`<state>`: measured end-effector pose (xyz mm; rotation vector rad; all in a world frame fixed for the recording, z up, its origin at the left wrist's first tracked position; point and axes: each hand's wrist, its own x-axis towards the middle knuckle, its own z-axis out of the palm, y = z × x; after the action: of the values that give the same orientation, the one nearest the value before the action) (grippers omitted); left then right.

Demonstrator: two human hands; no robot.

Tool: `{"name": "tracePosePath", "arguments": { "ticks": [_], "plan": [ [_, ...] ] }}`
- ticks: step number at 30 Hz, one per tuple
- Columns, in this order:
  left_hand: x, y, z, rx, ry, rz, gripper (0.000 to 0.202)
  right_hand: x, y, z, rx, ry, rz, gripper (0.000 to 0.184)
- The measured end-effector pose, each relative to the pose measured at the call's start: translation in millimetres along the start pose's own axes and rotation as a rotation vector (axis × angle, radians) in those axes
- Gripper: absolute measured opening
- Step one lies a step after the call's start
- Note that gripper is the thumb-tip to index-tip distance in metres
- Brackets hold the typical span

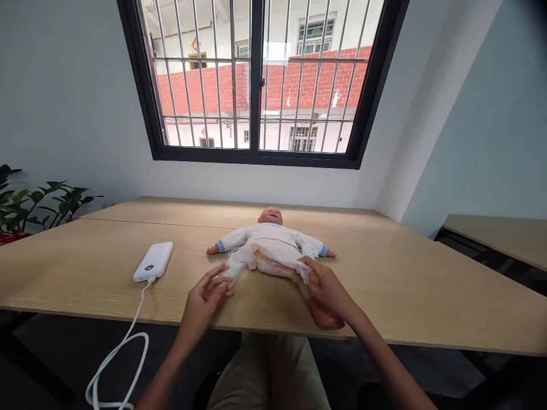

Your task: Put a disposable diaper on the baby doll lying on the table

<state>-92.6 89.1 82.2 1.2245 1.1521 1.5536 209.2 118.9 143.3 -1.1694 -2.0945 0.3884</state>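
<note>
1. Indoors, seen from the head camera, a baby doll (271,240) lies face up at the middle of a wooden table (405,279), head toward the far edge, one bare foot (325,320) close to the near edge.
2. The right hand (327,287) closes thumb and fingers on a bunched fold of the doll's white garment (252,234), above the bare leg.
3. The left hand (205,299), fingers loosely curled, is at the doll's other leg, covered in white cloth; whether it grips is unclear.
4. Between the hands shows what appears to be a printed diaper (273,266).
5. Toward the table's left edge lies a white power bank (154,259), its cable (137,310) trailing over the near edge.
</note>
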Motion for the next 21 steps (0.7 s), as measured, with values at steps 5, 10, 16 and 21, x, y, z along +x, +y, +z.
{"name": "tracePosePath", "arguments": {
  "ticks": [5,10,16,21],
  "plan": [
    [51,13,25.4,0.658,-0.124,0.389,0.035,9,9,-1,-0.019,0.080,0.010,0.039],
    [79,20,46.1,0.767,-0.299,0.405,0.036,21,8,3,-0.057,0.101,-0.023,0.038],
    [83,21,52.1,0.518,-0.404,0.460,0.044,42,1,0,-0.115,0.107,-0.131,0.030],
    [87,43,57.5,0.617,-0.538,0.602,0.033,64,3,-4,-0.015,0.034,-0.162,0.024]
  ]
}}
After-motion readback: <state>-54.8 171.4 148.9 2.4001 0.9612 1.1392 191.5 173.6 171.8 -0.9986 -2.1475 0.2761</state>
